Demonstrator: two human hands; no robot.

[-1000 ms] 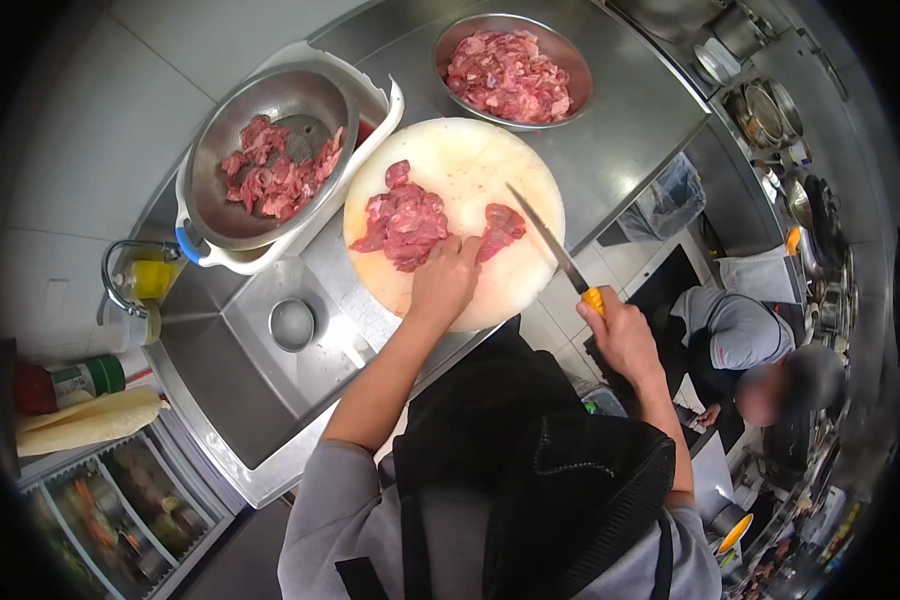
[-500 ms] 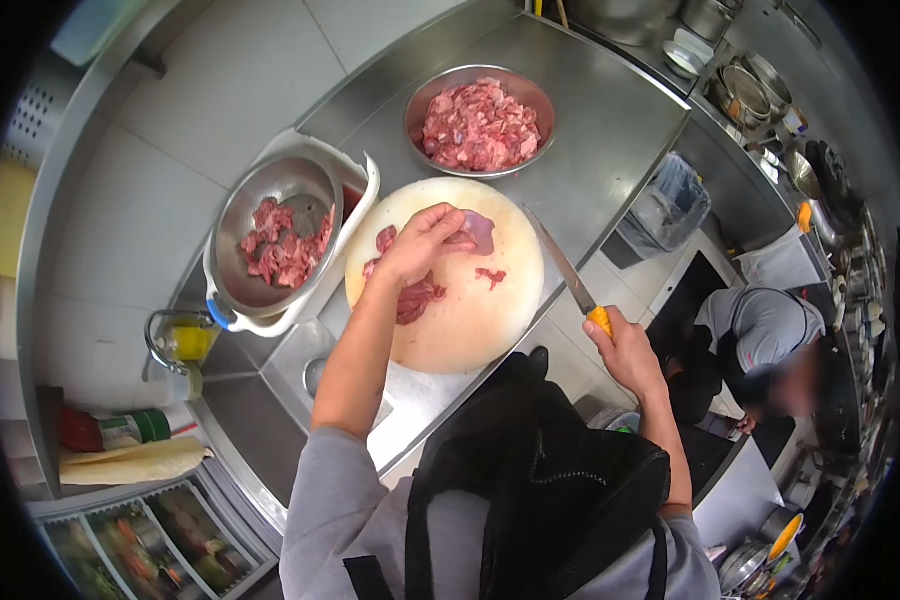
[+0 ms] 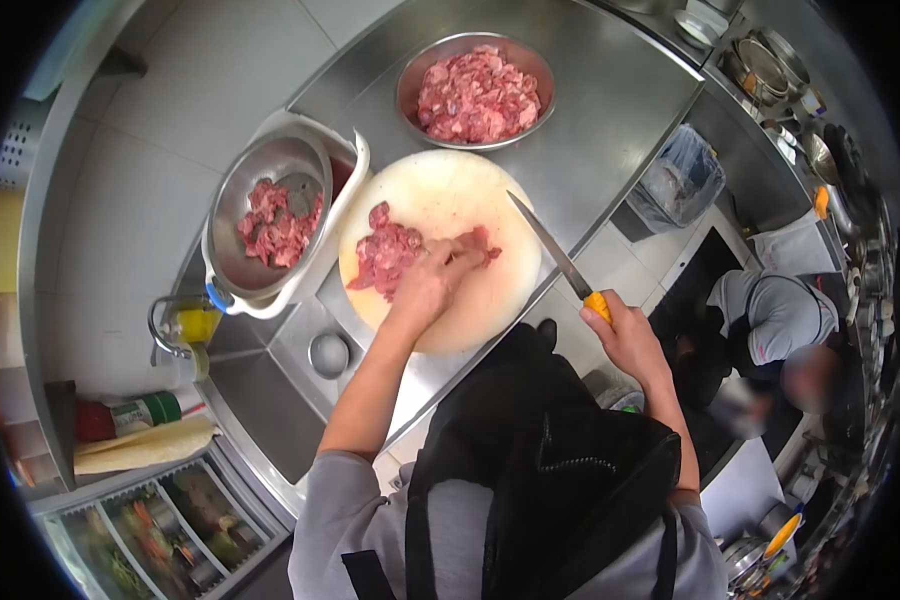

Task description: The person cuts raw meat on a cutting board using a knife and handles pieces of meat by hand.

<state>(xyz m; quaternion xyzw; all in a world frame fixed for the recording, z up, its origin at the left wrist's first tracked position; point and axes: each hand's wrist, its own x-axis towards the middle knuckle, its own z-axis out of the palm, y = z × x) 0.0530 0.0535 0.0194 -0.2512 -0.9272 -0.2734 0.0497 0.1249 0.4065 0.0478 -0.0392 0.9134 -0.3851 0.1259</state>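
My left hand (image 3: 435,286) is over the round white cutting board (image 3: 500,300), its fingers closed on a piece of raw meat (image 3: 481,240) lying on the board. Left of those fingers is a pile of cut meat (image 3: 385,254). With my right hand (image 3: 625,338) I grip a knife (image 3: 560,258) by its yellow handle; the blade points up and away, its tip beside the board's right edge. Beyond the board stands a metal bowl (image 3: 407,117) heaped with meat pieces. A second metal bowl (image 3: 232,194), with less meat, rests tilted in a white tub (image 3: 362,160) on the left.
A metal sink (image 3: 280,420) with a small round metal cup (image 3: 328,355) lies at the near left. To the right stands a bin with a clear liner (image 3: 678,178). Another person (image 3: 778,310) in grey bends over at the far right.
My left hand has lowered the lifted meat onto the board, nearer to me. The meat on the left is spread out more. The knife stays in my right hand, and the view has shifted slightly.
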